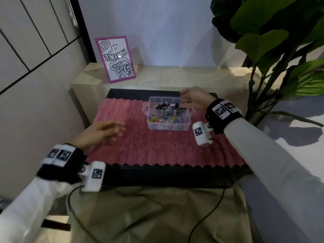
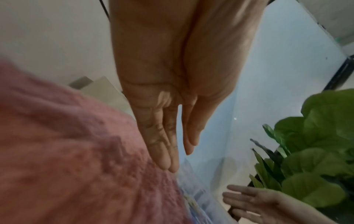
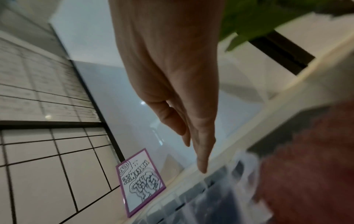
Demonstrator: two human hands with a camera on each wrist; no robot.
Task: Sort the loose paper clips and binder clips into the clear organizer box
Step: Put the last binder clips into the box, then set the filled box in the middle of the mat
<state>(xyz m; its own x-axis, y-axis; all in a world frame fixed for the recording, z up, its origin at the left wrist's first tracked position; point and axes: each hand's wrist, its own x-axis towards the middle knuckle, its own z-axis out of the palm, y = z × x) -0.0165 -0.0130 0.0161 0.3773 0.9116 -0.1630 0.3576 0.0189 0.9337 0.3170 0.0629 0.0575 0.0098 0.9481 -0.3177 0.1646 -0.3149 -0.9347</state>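
Hovering flat with fingers straight, both hands (image 1: 103,131) (image 1: 194,98) flank the organizer box (image 1: 168,114).

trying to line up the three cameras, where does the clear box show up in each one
Head: clear box sits center, on the pink mat.
Left wrist: a blurred strip of it at the bottom, below the left hand.
Right wrist: blurred along the bottom right, under the right hand.
Shared landmark: the pink mat appears in all three.

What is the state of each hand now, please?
Left hand: open, holding nothing, over the pink mat.
Right hand: open, holding nothing, beside the organizer box.
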